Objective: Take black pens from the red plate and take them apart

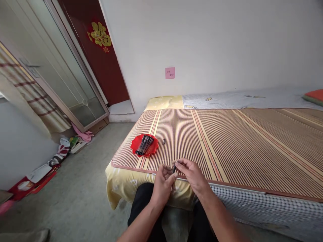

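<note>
A short black pen part (174, 169) is pinched between my two hands, just above the near edge of the bed mat. My left hand (163, 183) grips its lower end with thumb and fingers. At the upper end, the thumb and fingertips of my right hand (192, 174) close on it. Fingers cover much of the piece, so its full shape is hidden. Ahead and to the left, a red scalloped plate (133, 145) holds several black pens (145, 144) lying side by side. One small dark piece (164, 141) lies on the mat right of the plate.
A striped bamboo mat (227, 144) covers the bed, with yellow cloth (121, 183) hanging at its front left corner. A pink note (170, 73) is on the wall behind. Left of the bed are the floor, a glass door (75, 67) and scattered items along the wall.
</note>
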Demonstrator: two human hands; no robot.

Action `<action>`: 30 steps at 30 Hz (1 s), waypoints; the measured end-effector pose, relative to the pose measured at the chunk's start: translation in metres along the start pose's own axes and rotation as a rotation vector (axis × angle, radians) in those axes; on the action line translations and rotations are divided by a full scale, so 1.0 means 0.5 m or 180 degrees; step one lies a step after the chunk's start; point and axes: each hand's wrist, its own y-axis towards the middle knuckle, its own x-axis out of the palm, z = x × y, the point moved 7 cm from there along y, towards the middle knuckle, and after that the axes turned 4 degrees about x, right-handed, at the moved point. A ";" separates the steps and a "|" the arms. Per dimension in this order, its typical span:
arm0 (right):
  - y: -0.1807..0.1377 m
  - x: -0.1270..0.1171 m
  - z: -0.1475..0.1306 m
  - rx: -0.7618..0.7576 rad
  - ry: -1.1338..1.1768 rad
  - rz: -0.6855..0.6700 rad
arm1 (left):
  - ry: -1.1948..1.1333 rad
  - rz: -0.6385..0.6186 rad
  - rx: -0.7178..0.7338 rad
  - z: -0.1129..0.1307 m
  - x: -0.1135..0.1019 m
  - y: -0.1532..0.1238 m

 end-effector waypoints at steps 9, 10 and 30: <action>0.190 -0.021 -0.029 -0.0064 0.0264 -0.0333 | -0.0388 -0.0254 -0.0145 -0.011 0.032 0.207; 0.204 -0.031 -0.018 -0.0068 0.0279 -0.0267 | -0.0435 -0.0195 -0.0183 -0.021 0.029 0.217; 0.241 -0.076 0.076 0.0338 0.0741 -0.0131 | -0.0845 -0.1021 -0.0809 -0.112 0.027 0.224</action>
